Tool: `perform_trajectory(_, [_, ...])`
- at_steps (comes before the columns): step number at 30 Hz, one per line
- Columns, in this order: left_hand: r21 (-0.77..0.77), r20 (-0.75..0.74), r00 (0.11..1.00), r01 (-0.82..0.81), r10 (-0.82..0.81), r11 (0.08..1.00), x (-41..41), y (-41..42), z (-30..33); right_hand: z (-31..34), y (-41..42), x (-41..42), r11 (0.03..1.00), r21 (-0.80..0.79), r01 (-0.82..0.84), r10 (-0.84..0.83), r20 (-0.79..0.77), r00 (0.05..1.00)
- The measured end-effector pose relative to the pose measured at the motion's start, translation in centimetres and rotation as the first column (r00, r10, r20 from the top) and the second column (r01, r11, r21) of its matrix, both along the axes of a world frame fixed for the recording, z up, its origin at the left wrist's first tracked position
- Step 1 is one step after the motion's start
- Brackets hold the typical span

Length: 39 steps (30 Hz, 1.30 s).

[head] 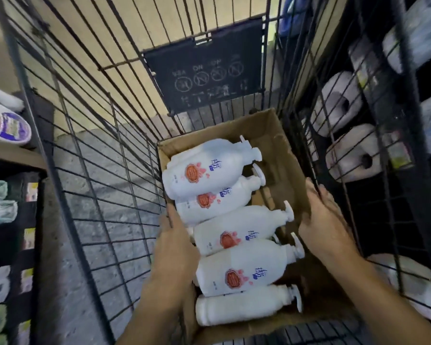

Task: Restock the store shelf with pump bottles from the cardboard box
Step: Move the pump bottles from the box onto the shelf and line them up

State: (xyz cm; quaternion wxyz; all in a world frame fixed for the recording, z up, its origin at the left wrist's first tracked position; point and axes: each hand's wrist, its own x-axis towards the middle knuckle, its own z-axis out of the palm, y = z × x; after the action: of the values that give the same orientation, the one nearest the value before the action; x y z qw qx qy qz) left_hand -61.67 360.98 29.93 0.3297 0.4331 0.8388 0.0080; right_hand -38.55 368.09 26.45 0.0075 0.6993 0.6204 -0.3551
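While my left hand (176, 247) and right hand (321, 220) clasp opposite walls of the brown cardboard box (279, 145), its white pump bottles (237, 270) all lie inside, none shelved yet.

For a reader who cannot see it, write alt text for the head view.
Two hands, left hand and right hand, grip opposite sides of an open cardboard box of white pump bottles lying inside a black wire cart.
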Motion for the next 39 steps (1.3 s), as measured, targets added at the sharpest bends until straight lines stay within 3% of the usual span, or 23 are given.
perform_trajectory(2, [-0.020,-0.082,0.974,0.210,-0.211,0.978,-1.2,1.8,2.1,1.0,-1.1,-0.3,0.978,0.191,0.081,-0.082,0.000,0.997])
perform_trajectory(4, [-0.036,-0.136,0.918,0.371,-0.373,0.928,-2.4,4.7,5.4,3.1,-2.6,-1.5,0.927,0.301,0.223,-0.179,-0.168,0.969])
perform_trajectory(7, [0.033,-0.216,0.828,0.535,-0.517,0.844,-3.4,9.2,9.2,3.9,-4.3,-3.3,0.898,0.048,0.438,-0.399,-0.335,0.854])
perform_trajectory(11, [0.074,-0.234,0.668,0.737,-0.706,0.672,-3.5,14.2,9.3,3.7,-5.5,-6.8,0.844,-0.313,0.435,-0.523,-0.306,0.796])
perform_trajectory(15, [0.022,-0.174,0.556,0.827,-0.812,0.562,-3.3,18.3,5.6,3.1,-5.5,-11.3,0.757,-0.390,0.524,-0.641,-0.291,0.710])
perform_trajectory(19, [-0.123,-0.118,0.426,0.890,-0.897,0.439,-4.8,20.3,1.7,1.2,-3.7,-15.2,0.713,-0.251,0.655,-0.702,-0.269,0.660])
perform_trajectory(23, [-0.185,-0.052,0.422,0.886,-0.905,0.424,-6.5,21.4,-1.4,-0.5,-1.1,-17.4,0.655,-0.134,0.743,-0.750,-0.236,0.618])
perform_trajectory(27, [-0.145,0.165,0.563,0.826,-0.810,0.545,-6.4,21.2,-3.9,-1.9,0.9,-17.1,0.624,-0.056,0.780,-0.775,-0.171,0.608])
perform_trajectory(29, [-0.101,0.185,0.595,0.803,-0.782,0.587,-5.9,21.1,-4.8,-2.1,2.1,-16.1,0.618,-0.135,0.774,-0.785,-0.059,0.617])
perform_trajectory(33, [-0.060,0.276,0.592,0.797,-0.757,0.601,-6.4,21.4,-5.9,-2.3,3.8,-14.3,0.573,-0.359,0.737,-0.796,-0.028,0.605])
perform_trajectory(37, [-0.076,0.222,0.472,0.881,-0.853,0.467,-7.0,21.0,-6.4,-2.2,4.4,-14.1,0.561,-0.508,0.654,-0.797,-0.116,0.593])
perform_trajectory(39, [-0.087,0.210,0.478,0.878,-0.853,0.471,-7.0,20.8,-6.6,-2.4,4.2,-14.1,0.560,-0.580,0.592,-0.788,-0.152,0.597])
